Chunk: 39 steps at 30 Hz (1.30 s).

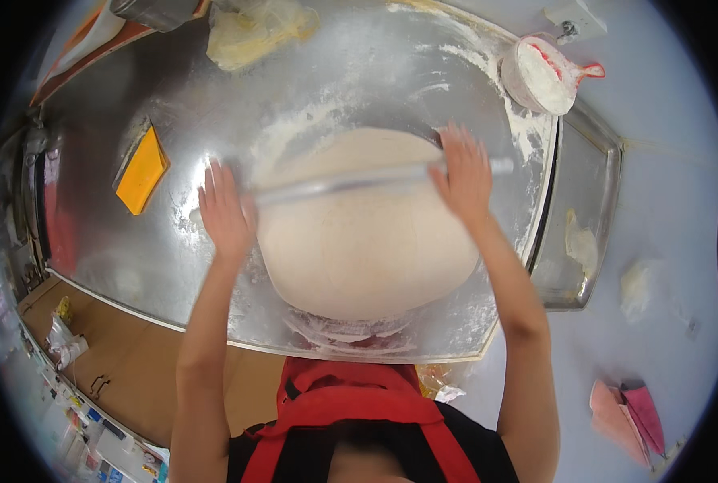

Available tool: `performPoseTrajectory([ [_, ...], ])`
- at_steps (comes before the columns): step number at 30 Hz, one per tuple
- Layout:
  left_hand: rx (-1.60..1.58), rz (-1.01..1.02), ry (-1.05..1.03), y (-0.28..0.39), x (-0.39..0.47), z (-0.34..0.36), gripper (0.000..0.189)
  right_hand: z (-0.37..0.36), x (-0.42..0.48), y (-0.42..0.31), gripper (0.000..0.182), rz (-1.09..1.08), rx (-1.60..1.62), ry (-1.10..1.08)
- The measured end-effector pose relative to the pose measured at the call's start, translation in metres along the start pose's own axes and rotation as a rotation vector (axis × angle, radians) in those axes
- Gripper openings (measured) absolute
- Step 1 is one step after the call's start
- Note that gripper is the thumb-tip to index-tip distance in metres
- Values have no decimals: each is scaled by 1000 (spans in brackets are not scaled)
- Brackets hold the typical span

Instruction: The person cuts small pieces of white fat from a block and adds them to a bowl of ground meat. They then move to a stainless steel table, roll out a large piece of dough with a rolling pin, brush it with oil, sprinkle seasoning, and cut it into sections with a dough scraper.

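A wide rounded sheet of pale dough (371, 253) lies on the floured metal worktop (172, 96). Across its upper part runs a metal-looking rolling pin (347, 183), blurred and slightly tilted, its right end higher in the picture. My left hand (226, 211) holds the pin near its left end, just beyond the dough's left edge, fingers stretched forward. Near the other end, my right hand (466, 172) has the pin under its palm, over the dough's upper right edge, fingers also extended and blurred. The pin's tips stick out past both hands.
An orange-handled dough scraper (141, 172) lies to the left. A yellowish plastic bag (262, 30) sits at the back. At the far right corner stands a tub of flour (537, 75) with a red-edged scoop. Beyond the right edge is a metal tray (582, 223); cloths (627, 416) hang lower right.
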<state>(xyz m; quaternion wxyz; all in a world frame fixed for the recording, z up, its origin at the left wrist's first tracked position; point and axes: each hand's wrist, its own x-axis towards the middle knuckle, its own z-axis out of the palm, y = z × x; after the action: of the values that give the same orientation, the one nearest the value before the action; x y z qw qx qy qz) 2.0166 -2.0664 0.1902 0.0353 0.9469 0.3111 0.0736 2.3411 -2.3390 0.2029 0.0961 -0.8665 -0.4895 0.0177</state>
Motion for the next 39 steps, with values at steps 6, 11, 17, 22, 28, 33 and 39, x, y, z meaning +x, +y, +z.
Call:
performPoseTrajectory([
  [6, 20, -74, 379, -28, 142, 8, 61, 8, 130, 27, 59, 108, 142, 229],
  [11, -138, 71, -5, -17, -12, -5, 52, -7, -45, -20, 68, 44, -118, -3],
  [17, -144, 1, -56, 21, -72, -35, 61, -14, -126, 4, 73, 395, 37, -39],
  [22, -130, 40, -271, 19, -186, -47, 70, -29, -236, -37, 74, 407, 16, -246],
  [28, -54, 182, -344, 10, -299, -68, 51, -33, -361, -68, 59, 275, -34, -282],
  [33, -240, 327, -443, -32, -207, -61, 36, -66, -361, -66, 42, 126, 258, -370],
  [39, -168, 482, -157, 61, -40, -45, 63, -15, -311, -159, 40, 417, 397, -354],
])
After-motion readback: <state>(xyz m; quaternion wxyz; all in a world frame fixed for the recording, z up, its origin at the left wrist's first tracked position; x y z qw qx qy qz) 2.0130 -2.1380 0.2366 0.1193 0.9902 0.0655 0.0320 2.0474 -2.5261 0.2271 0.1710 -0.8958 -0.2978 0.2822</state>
